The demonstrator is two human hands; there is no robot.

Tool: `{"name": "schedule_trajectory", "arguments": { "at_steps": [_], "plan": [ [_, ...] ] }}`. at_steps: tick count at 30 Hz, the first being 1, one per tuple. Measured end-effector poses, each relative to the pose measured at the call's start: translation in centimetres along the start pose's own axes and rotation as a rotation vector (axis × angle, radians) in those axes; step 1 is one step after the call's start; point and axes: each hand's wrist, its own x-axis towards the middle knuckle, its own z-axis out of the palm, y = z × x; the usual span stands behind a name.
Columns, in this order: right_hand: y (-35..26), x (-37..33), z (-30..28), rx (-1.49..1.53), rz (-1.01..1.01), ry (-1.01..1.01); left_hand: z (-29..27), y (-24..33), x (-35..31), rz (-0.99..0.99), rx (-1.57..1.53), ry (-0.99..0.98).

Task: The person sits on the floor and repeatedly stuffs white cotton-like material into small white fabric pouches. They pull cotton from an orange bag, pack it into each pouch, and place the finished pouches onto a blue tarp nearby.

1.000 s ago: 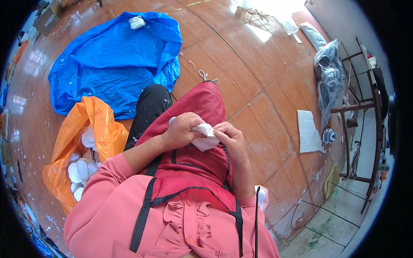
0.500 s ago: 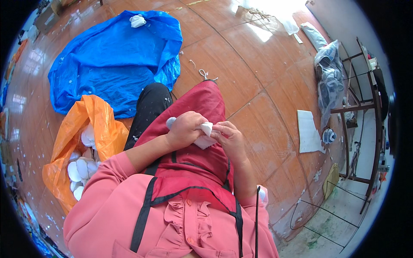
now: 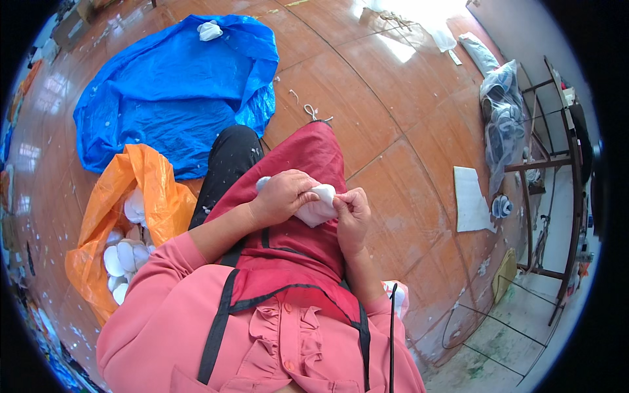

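Both the left hand (image 3: 285,198) and the right hand (image 3: 353,213) are closed on one white cloth (image 3: 317,209), located over the lap in front of the apron (image 3: 308,157). Left grip: fingers curled around the cloth, thumb near its upper fold. Right grip: thumb and fingertips pinched together at the cloth's right edge. A narrow gap separates the hands.

Orientation: the rounded fold points up and to the right; the loose part hangs down toward the lap. The long axis cannot be told, as the left hand covers part of the cloth. A pale grey end (image 3: 263,183) projects left of that hand; its connection is hidden.

Materials: cloth, soft and creased; apron, dark red fabric; bag (image 3: 149,180), crinkled orange plastic, containing smooth, rounded white pieces (image 3: 124,259).
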Motion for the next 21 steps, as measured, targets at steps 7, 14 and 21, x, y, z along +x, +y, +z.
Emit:
{"name": "schedule_trajectory", "arguments": {
  "at_steps": [7,14,21],
  "plan": [
    [-0.5,-0.4,0.2,0.097,0.050,0.026,-0.8,0.1,0.4,0.148,0.114,0.020],
    [-0.3,-1.0,0.1,0.154,0.137,0.002,-0.8,-1.8,-0.4,0.158,0.103,0.061],
    [0.9,-0.1,-0.5,0.308,0.280,-0.086,-1.7,-2.8,-0.2,0.101,-0.043,-0.173]
  ]
}}
